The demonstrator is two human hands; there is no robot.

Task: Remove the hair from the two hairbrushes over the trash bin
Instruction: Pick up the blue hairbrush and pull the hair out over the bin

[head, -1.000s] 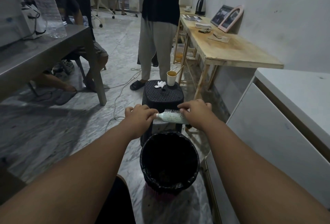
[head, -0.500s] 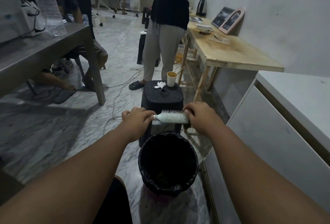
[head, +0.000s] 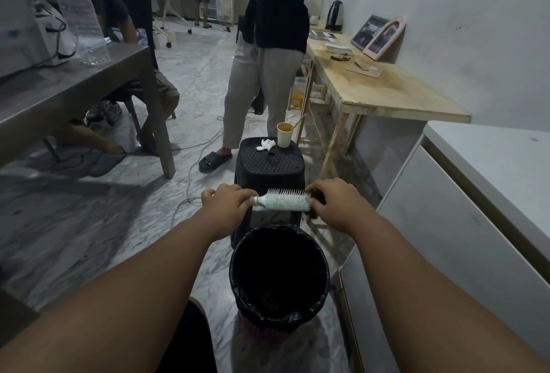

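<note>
Above the trash bin (head: pixel 279 277), hairbrush (head: pixel 282 202) handle hidden inside clenched left hand (head: pixel 227 204), right hand (head: pixel 334 203) pinching its tip.

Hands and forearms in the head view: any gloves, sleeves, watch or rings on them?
None visible. The left hand and right hand are bare, and both forearms are uncovered as far as the frame's bottom edge. No watch, band or ring shows.

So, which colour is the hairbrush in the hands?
Pale mint-white hairbrush, best seen in the head view.
</note>
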